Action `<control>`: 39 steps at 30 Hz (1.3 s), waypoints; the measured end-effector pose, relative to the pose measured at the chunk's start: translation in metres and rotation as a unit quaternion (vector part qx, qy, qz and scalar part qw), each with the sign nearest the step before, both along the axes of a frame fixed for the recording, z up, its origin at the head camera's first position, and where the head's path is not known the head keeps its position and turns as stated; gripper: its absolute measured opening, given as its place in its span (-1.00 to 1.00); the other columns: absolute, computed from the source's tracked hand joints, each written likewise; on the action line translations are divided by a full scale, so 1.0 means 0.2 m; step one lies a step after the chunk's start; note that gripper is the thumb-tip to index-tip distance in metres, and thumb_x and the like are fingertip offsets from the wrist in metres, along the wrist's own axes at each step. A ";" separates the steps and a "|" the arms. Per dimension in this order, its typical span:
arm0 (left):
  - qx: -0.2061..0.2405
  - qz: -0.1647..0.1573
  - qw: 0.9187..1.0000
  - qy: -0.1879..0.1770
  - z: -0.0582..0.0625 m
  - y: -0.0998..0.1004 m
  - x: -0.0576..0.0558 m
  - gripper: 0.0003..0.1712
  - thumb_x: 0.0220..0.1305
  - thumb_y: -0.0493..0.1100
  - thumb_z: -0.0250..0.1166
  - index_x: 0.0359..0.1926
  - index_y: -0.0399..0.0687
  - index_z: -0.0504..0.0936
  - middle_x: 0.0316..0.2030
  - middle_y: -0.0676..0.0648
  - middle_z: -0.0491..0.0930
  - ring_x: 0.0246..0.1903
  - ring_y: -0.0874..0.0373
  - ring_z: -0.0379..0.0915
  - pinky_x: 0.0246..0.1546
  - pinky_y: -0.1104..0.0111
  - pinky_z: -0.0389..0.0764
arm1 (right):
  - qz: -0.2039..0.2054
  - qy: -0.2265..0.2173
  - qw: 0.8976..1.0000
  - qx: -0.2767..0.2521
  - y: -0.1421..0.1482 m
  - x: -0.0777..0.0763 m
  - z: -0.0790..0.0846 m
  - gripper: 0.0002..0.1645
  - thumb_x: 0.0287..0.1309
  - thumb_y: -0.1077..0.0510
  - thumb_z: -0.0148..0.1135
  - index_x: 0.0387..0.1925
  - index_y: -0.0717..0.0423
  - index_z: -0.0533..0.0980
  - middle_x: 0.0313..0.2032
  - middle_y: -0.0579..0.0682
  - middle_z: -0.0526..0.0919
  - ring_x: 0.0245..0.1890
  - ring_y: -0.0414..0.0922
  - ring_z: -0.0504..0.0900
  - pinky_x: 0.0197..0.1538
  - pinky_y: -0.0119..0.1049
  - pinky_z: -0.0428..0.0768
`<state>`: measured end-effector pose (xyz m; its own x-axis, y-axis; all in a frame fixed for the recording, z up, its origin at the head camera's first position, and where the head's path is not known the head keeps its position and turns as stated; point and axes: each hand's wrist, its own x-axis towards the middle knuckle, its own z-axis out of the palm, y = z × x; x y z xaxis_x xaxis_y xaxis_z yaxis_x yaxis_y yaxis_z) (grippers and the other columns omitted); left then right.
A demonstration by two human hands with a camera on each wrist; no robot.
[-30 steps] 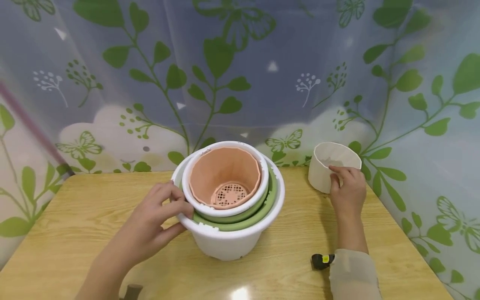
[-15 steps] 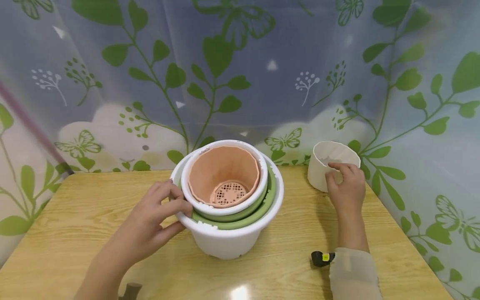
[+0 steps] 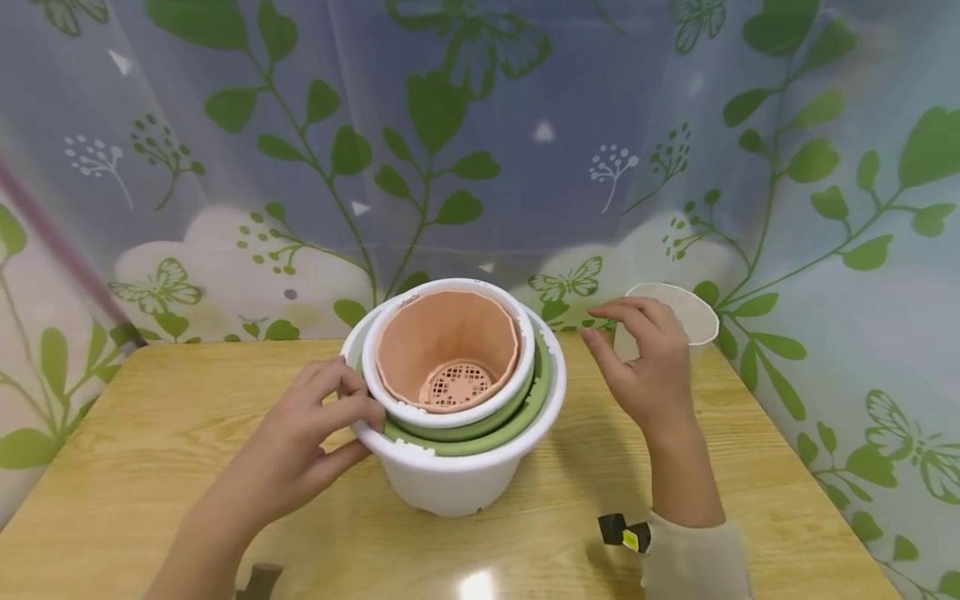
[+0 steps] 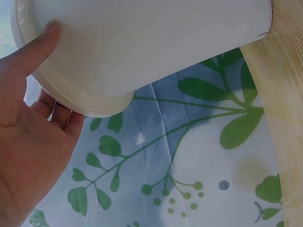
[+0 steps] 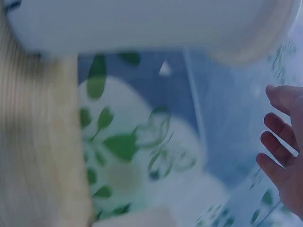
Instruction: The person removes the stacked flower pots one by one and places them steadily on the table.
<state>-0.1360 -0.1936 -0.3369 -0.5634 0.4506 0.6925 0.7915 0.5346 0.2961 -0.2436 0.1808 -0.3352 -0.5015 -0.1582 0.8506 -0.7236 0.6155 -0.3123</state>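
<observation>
A nested stack of plastic flowerpots stands on the table. Its outer white pot (image 3: 450, 487) holds green pot rims (image 3: 487, 444), an inner white pot (image 3: 450, 420) and a peach pot (image 3: 423, 350) with a grid base. My left hand (image 3: 307, 442) grips the outer white rim at its left side; in the left wrist view the thumb (image 4: 45, 45) lies on the wall, with fingers under the rim. My right hand (image 3: 648, 358) is in the air between stack and cream pot (image 3: 686, 310), touching neither, fingers apart. It partly hides the cream pot in the head view.
The wooden table (image 3: 172, 417) extends to both sides of the stack. A leaf-patterned curtain (image 3: 480, 192) hangs directly behind and along the right side. A black wrist device (image 3: 626, 533) sits at the right sleeve.
My right hand has left the cream pot's rim and moved left toward the stack. The cream pot stays in place. My left hand keeps its grip on the outer white pot.
</observation>
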 end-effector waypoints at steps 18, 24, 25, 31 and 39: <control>-0.003 -0.003 1.000 -0.010 0.00 0.00 0.00 -0.69 0.36 0.25 0.14 -0.26 0.21 0.63 -0.20 0.17 0.41 0.02 0.10 0.34 0.07 0.30 0.37 | 0.188 0.112 0.968 0.122 -0.39 0.34 0.18 -0.65 0.34 -0.05 0.24 -0.03 0.09 0.67 -0.04 0.08 0.67 0.06 0.09 0.59 0.24 -0.08 0.49; -0.007 0.002 0.999 -0.032 0.00 -0.01 0.00 -0.70 0.32 0.25 0.20 -0.27 0.20 0.64 -0.20 0.15 0.41 0.03 0.09 0.33 0.08 0.27 0.37 | 0.176 0.058 0.962 0.202 -0.38 0.36 0.15 -0.63 0.34 -0.08 0.22 0.01 0.03 0.67 0.02 0.02 0.69 0.22 0.01 0.53 0.38 0.04 0.35; -0.007 0.001 1.000 -0.027 0.00 0.00 0.00 -0.69 0.32 0.25 0.20 -0.27 0.20 0.64 -0.20 0.15 0.41 0.02 0.09 0.33 0.08 0.27 0.37 | 0.174 0.054 0.961 0.207 -0.38 0.36 0.15 -0.63 0.34 -0.08 0.22 0.01 0.03 0.68 0.01 0.00 0.69 0.21 0.00 0.54 0.39 0.06 0.34; -0.001 -0.005 1.000 0.005 -0.01 0.00 -0.01 -0.71 0.35 0.22 0.20 -0.26 0.19 0.64 -0.20 0.17 0.42 0.01 0.11 0.34 0.07 0.35 0.36 | 0.172 0.046 0.961 0.213 -0.38 0.38 0.15 -0.66 0.38 -0.08 0.19 -0.03 0.02 0.68 -0.06 -0.03 0.69 0.09 -0.04 0.57 0.40 0.06 0.32; -0.003 0.000 1.000 -0.014 0.00 0.00 0.00 -0.66 0.35 0.26 0.14 -0.27 0.19 0.65 -0.21 0.15 0.42 0.00 0.09 0.34 0.06 0.29 0.38 | 0.166 0.060 0.963 0.206 -0.40 0.37 0.15 -0.70 0.40 -0.07 0.16 -0.13 0.03 0.65 -0.13 -0.06 0.68 0.05 -0.05 0.59 0.38 0.06 0.35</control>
<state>-0.1366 -0.1936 -0.3378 -0.5830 0.4542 0.6736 0.7827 0.5363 0.3158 -0.1688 0.1014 -0.3061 -0.2684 -0.6288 0.7298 -0.9170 0.3989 0.0065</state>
